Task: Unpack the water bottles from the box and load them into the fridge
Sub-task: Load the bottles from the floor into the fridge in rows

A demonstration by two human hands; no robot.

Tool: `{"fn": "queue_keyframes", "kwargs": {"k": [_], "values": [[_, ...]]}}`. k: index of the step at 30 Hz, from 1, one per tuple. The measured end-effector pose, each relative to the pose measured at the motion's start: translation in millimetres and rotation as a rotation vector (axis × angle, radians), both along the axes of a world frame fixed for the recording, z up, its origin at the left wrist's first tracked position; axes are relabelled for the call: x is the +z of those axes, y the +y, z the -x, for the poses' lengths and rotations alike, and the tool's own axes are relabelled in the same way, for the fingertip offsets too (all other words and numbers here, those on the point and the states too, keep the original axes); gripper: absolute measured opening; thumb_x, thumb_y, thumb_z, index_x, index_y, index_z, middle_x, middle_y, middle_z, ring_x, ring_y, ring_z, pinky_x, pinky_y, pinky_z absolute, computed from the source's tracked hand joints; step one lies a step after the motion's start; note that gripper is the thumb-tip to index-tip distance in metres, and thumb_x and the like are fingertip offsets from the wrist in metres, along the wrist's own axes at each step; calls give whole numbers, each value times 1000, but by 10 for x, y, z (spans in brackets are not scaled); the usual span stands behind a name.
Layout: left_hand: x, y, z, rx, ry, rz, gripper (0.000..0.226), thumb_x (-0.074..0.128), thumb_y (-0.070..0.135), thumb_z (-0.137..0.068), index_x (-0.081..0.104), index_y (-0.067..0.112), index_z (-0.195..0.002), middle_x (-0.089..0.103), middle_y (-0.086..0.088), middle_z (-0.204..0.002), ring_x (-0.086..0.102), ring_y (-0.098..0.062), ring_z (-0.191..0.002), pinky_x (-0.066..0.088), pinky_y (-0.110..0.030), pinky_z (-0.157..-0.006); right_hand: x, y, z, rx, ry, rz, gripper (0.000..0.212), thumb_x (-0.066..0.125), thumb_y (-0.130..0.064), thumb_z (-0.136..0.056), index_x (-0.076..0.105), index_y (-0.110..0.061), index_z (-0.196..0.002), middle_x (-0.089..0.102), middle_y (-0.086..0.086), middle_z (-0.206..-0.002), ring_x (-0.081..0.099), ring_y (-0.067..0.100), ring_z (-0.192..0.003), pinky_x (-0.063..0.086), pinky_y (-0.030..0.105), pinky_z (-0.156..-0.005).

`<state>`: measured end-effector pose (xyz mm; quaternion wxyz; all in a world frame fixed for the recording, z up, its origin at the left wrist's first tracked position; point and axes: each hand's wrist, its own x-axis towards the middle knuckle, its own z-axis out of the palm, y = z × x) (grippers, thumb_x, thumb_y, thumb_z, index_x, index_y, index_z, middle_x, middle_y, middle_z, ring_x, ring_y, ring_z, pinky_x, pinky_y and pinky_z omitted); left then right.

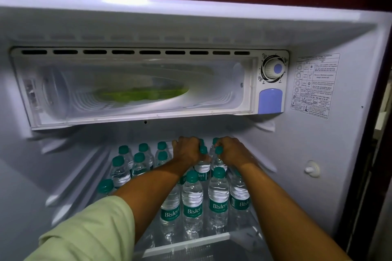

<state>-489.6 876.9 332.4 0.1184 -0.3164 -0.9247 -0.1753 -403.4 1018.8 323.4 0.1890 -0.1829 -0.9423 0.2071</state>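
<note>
The fridge [318, 154] stands open in front of me. Several clear water bottles [192, 203] with green caps and green Bisleri labels stand upright in rows on its glass shelf [186, 245]. Both my arms reach deep over the front rows. My left hand [188, 151] grips the neck of a water bottle [203, 167] near the back. My right hand [232, 151] grips the neck of the bottle [218, 162] right beside it. Both bottles stand among the others; whether they touch the shelf is hidden. The box is not in view.
A freezer compartment [135, 89] with a translucent door hangs right above the shelf, leaving a low gap. A thermostat dial [273, 69] sits at its right. Empty shelf rails [74, 178] run along the left wall. A white knob [311, 169] juts from the right wall.
</note>
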Motion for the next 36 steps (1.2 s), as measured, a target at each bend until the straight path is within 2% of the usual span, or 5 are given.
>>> {"fn": "queue_keyframes", "kwargs": {"k": [4,15,21,26,36], "values": [[-15,16,19,3,-37,-2,51,77,58,-71,65,24,-107,67,-3,-115,52,-29,-114,35,-41,-97,-7,-12,13,4,7,-29,42,67,-15,-89,59,-22,-130,63,8,-128,62,30,-110,53,40,-94],[-21,-4,49,4,-47,-9,49,73,54,-78,64,22,-113,65,-4,-120,52,-30,-116,36,-43,-101,-23,-41,11,-28,39,-71,39,62,-15,-94,56,-20,-132,58,11,-131,60,32,-112,52,38,-92],[-17,5,37,37,-55,-19,52,62,66,-81,65,21,-106,66,-4,-112,52,-29,-112,33,-42,-97,-11,-59,-5,-30,30,-68,38,62,-14,-93,58,-20,-131,60,11,-129,62,31,-110,53,40,-92],[-12,13,23,50,-40,-8,46,59,62,-84,63,21,-105,66,-4,-110,53,-27,-110,34,-42,-97,11,-92,-21,-38,0,-58,42,66,-16,-90,57,-20,-131,64,10,-127,64,30,-106,55,40,-90],[37,-19,-8,32,-42,-13,39,62,62,-83,56,24,-88,66,-4,-103,55,-26,-105,35,-42,-97,17,-74,-36,-28,16,-36,48,64,-9,-90,55,-16,-137,59,13,-135,60,34,-117,52,40,-96]]}}
